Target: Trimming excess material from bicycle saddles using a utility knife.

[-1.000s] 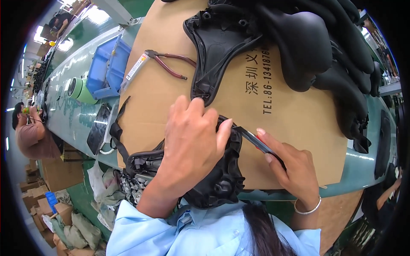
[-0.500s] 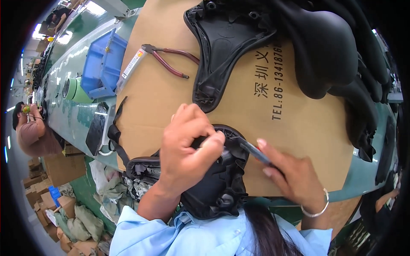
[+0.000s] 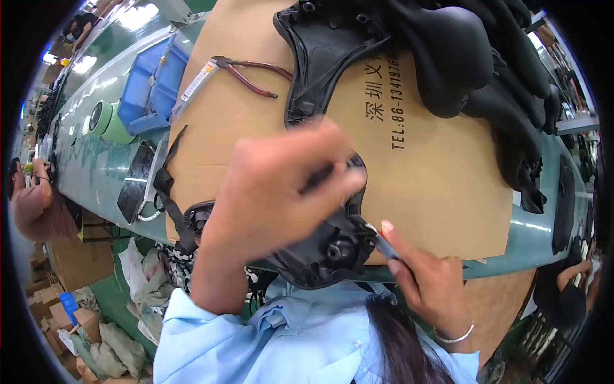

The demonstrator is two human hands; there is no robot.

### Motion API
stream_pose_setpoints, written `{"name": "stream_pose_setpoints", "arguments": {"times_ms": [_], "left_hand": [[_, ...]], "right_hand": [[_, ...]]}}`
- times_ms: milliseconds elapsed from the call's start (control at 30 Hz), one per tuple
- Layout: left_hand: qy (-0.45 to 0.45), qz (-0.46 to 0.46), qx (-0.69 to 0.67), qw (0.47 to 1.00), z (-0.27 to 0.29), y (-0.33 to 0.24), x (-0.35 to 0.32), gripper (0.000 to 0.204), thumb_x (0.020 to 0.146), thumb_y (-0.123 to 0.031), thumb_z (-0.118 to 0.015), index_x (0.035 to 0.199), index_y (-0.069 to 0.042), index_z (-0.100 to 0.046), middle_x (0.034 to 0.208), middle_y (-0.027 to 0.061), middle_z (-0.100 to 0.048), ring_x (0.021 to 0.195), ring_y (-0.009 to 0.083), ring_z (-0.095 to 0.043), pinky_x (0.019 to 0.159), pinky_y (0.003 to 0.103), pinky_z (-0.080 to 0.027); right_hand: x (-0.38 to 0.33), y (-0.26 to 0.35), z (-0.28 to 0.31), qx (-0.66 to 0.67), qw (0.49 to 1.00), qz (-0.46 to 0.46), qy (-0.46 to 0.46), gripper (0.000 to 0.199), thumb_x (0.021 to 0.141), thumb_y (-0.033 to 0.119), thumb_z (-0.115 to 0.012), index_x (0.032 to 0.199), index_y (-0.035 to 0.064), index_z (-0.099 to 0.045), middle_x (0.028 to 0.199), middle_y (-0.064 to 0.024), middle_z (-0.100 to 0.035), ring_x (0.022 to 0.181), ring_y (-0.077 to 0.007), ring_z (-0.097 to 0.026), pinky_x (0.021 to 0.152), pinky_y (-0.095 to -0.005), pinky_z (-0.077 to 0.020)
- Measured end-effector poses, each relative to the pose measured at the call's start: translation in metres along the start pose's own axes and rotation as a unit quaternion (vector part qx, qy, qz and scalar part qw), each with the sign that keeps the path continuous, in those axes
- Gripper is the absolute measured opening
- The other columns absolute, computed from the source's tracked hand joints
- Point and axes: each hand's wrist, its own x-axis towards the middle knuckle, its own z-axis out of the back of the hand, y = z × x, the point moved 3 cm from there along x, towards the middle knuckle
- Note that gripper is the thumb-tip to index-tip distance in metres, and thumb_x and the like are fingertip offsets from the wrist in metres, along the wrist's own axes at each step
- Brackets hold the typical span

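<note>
Left hand (image 3: 268, 192) grips black saddle base (image 3: 320, 246) at cardboard sheet's (image 3: 435, 185) near edge; right hand (image 3: 432, 288) pinches small tool (image 3: 382, 243) against it.

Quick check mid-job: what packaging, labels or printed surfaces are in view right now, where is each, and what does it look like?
Cardboard sheet: brown, flat, covering the bench under the work, dark print along its middle.
Narrow packet: long, pale with a red and yellow end, beside the red-handled pliers at the sheet's upper left.
Cardboard boxes: brown, on the floor at left.
</note>
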Motion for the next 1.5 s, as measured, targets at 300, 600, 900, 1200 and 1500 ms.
{"name": "stream_pose_setpoints", "arguments": {"times_ms": [300,600,900,1200,1500], "left_hand": [[-0.097,-0.296,0.227,0.923,-0.033,0.024,-0.015,0.017,0.059,-0.014,-0.069,0.056,-0.010,-0.052,0.065,0.0010,-0.045,0.072,0.0212,-0.047,0.069,0.036,-0.034],[-0.358,-0.143,0.162,0.908,-0.016,0.038,-0.008,0.017,0.068,-0.007,-0.068,0.057,-0.005,-0.055,0.067,0.0028,-0.050,0.073,0.0220,-0.046,0.066,0.035,-0.032],[-0.161,0.261,-0.197,0.931,-0.007,0.051,-0.069,0.024,0.087,-0.016,-0.059,0.103,0.000,-0.066,0.091,0.0033,-0.061,0.083,0.0201,-0.050,0.085,0.028,-0.037],[0.159,-0.070,-0.134,0.976,-0.021,0.016,-0.042,0.018,0.087,-0.014,-0.059,0.096,0.000,-0.067,0.104,0.0113,-0.068,0.102,0.0262,-0.065,0.089,0.035,-0.047],[0.133,-0.099,-0.263,0.950,-0.023,0.031,-0.025,0.021,0.092,-0.022,-0.055,0.094,-0.002,-0.062,0.078,0.0069,-0.062,0.073,0.0265,-0.061,0.075,0.039,-0.049]], "right_hand": [[0.011,-0.006,-0.001,0.130,0.982,-0.086,0.110,0.051,0.089,0.011,-0.055,0.139,0.0178,-0.046,0.073,-0.0165,-0.064,0.061,-0.0356,-0.061,0.058,-0.0421,-0.0467],[-0.054,0.036,-0.035,0.217,0.950,-0.224,-0.008,0.053,0.091,0.006,-0.052,0.141,0.0016,-0.038,0.090,-0.0244,-0.066,0.065,-0.0373,-0.064,0.059,-0.0379,-0.0502],[0.011,-0.019,0.021,-0.059,0.994,-0.077,-0.048,0.054,0.085,0.008,-0.059,0.136,0.0212,-0.050,0.062,-0.0115,-0.058,0.051,-0.0287,-0.056,0.049,-0.0367,-0.0428],[0.037,-0.018,0.041,-0.100,0.990,0.066,0.071,0.057,0.078,0.007,-0.065,0.132,0.0242,-0.056,0.055,-0.0065,-0.046,0.046,-0.0210,-0.049,0.047,-0.0340,-0.0389],[0.065,-0.035,0.040,-0.076,0.981,0.111,0.140,0.058,0.076,0.000,-0.064,0.132,0.0130,-0.055,0.060,-0.0073,-0.049,0.049,-0.0227,-0.049,0.048,-0.0352,-0.0372]]}}
